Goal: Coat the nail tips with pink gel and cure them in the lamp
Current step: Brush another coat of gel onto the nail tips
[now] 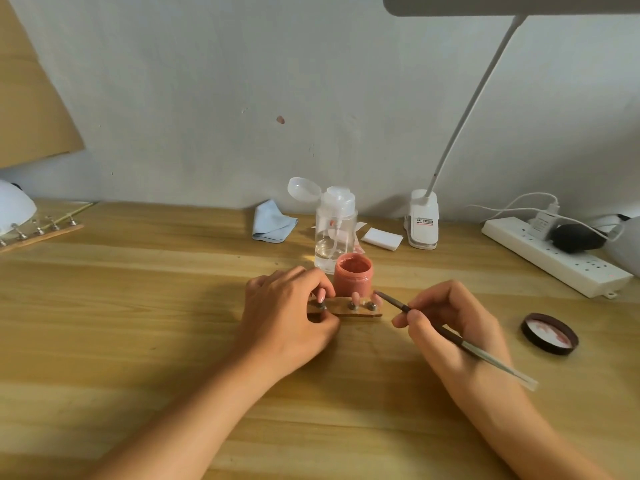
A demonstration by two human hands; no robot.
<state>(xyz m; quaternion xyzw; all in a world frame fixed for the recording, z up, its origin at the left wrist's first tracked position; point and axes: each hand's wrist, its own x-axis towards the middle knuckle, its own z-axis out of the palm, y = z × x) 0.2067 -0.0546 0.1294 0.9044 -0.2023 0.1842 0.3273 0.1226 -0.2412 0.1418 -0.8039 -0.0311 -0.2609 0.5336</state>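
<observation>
Nail-tip strip (pixel 349 309) lies mid-bench (pixel 138 306), long axis left-right, tips standing up on metal pegs. Left hand (pixel 287 323) pinches the strip's left end, fingers curled over it. Right hand (pixel 450 323) grips the brush (pixel 446 334) pen-style. Brush axis runs diagonally, with the handle end low right and the bristles pointing up-left, just beside the strip's right end; can't tell if they touch. Visible nail tips (pixel 355 296) look pink. Open pink gel jar (pixel 353 275) sits just behind the strip. Its lid (pixel 550 333) lies inside-up, well to the right. Pump bottle (pixel 335 233) stands behind the jar, cap flipped open. Clip lamp base (pixel 422 220) carries a label with red and dark print, too small to read. Curing lamp (pixel 14 209) is at far left, with a second strip (pixel 41 232) beside it.
</observation>
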